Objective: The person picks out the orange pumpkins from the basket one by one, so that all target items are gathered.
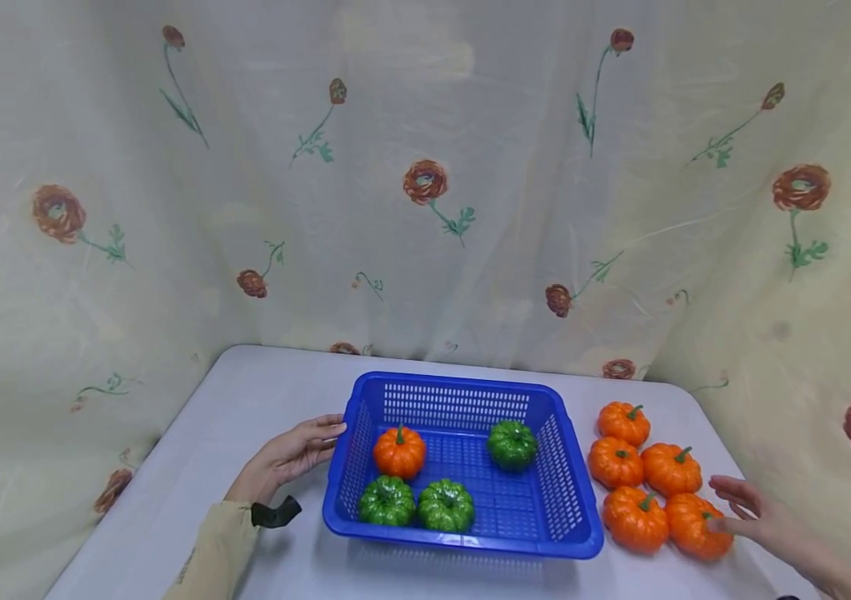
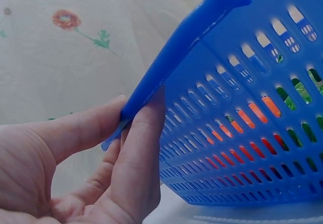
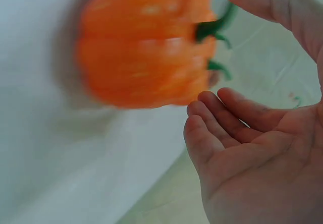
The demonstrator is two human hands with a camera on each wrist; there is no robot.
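My left hand (image 1: 282, 457) pinches the left rim of a blue plastic basket (image 1: 463, 542), thumb on the outer side and fingers curled beneath the lip, as the left wrist view shows up close. Inside the basket are one orange pumpkin (image 1: 399, 454) and three green pumpkins (image 1: 446, 507). On the right, my right hand (image 1: 766, 518) is spread with thumb and fingers apart beside the nearest orange pumpkin (image 1: 691, 533); its thumb tip overlaps that pumpkin in the head view. The right wrist view shows a blurred orange pumpkin (image 3: 146, 57) in front of the open palm.
Several orange pumpkins (image 1: 623, 423) sit in a cluster between the basket and my right hand. The white table (image 1: 282, 379) has rounded far corners. A flower-patterned curtain (image 1: 365, 250) hangs behind it and along both sides.
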